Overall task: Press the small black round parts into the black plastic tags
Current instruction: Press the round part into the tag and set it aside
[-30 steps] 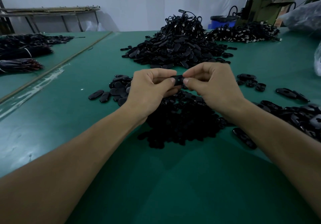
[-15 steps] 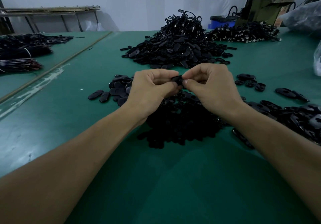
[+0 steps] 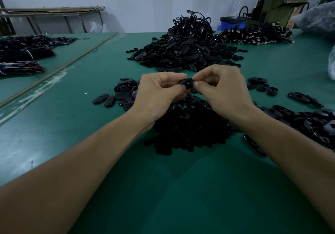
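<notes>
The black plastic tag [image 3: 185, 81] is a small, glossy, elongated oval with a dark recess near its right end. Its long axis runs left to right, with the right end slightly higher. The left hand [image 3: 159, 93] pinches the left end and the right hand [image 3: 223, 88] pinches the right end, fingers curled. The tag is held above the pile of small black round parts [image 3: 190, 132] on the green table [image 3: 163, 188].

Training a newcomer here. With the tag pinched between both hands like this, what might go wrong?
1. The left hand and right hand pinch the tag by fingertips only; it may slip into the black pile below and be lost.
2. Black on black in dim light: poor seating may go unnoticed.
</notes>
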`<state>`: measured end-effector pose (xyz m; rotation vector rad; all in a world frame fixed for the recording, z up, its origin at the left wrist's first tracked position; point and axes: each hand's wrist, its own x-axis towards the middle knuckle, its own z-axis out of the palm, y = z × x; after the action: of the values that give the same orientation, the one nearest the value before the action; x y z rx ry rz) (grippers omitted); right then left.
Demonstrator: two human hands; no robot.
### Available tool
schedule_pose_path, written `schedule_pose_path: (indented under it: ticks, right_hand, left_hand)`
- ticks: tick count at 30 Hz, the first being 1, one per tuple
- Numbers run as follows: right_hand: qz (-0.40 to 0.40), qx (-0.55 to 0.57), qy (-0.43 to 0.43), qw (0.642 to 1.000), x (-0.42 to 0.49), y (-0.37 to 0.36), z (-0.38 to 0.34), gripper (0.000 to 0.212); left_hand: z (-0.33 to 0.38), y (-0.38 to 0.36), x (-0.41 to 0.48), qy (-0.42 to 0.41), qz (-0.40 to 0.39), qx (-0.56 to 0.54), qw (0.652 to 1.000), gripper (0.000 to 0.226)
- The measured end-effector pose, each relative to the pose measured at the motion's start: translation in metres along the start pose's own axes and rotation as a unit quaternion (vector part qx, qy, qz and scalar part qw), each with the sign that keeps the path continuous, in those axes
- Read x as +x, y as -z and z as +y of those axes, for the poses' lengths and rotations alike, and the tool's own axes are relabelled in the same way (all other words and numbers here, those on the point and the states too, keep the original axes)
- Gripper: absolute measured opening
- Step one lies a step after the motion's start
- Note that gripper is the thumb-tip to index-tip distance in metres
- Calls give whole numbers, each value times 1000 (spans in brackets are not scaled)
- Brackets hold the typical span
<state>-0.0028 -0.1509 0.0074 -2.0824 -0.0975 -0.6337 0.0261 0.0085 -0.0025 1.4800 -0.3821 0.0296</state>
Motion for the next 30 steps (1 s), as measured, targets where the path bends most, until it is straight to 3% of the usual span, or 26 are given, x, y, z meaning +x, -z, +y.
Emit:
schedule_pose_path:
  ticks: [7, 11, 14, 20, 30]
  right_hand:
    - [4, 66, -43, 997, 4, 1, 4, 14]
    - [-50, 78, -33, 995, 1, 0, 4, 14]
    - [-56, 54, -22, 997, 0, -1, 4, 13]
    - [24, -7, 33, 999, -3, 2, -2, 15]
    - [12, -52, 63, 997, -6, -2, -9, 14]
  left_hand:
    - [0, 0, 1, 16, 1, -15, 1000, 24]
    - [0, 1, 1, 13, 3, -6, 1000, 21]
    - [0, 3, 2, 21, 1, -13, 1000, 20]
    - [1, 3, 2, 59, -13, -65, 996, 21]
    - [0, 1, 1, 54, -25, -57, 997, 19]
